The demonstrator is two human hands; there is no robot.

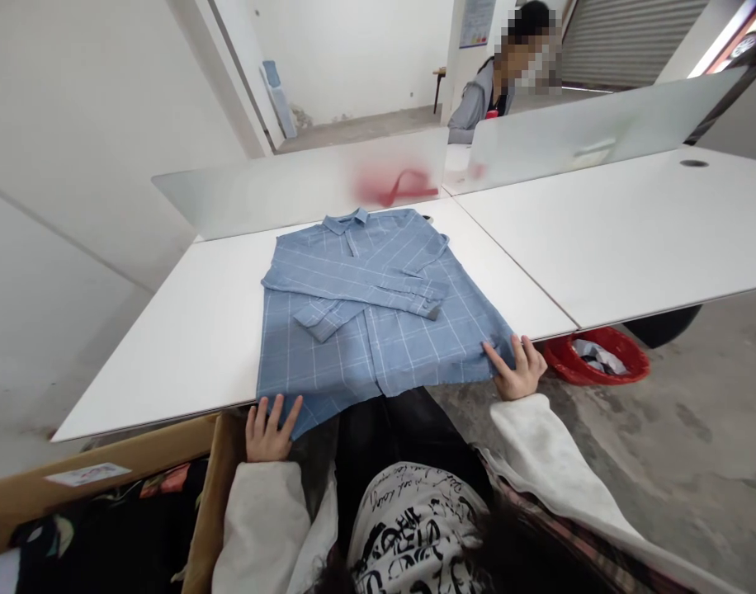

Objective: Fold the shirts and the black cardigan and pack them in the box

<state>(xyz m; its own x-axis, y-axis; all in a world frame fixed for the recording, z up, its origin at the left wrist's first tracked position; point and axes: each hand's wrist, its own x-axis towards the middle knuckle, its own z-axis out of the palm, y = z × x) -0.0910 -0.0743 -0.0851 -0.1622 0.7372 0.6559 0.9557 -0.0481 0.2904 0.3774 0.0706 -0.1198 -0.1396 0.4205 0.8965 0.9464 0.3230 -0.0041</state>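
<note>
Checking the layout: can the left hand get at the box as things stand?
Probably yes: the box is open-topped and close beside the left hand, though that hand is at the shirt.

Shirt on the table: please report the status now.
Left hand, right hand at hem corners. Shirt front up, sleeves crossed. Hem overhangs table edge.

Can't read any txt: tee [415, 516] w/ black writing [406, 532], box label [88, 474] & wall sign [477, 22] all unclear.
</note>
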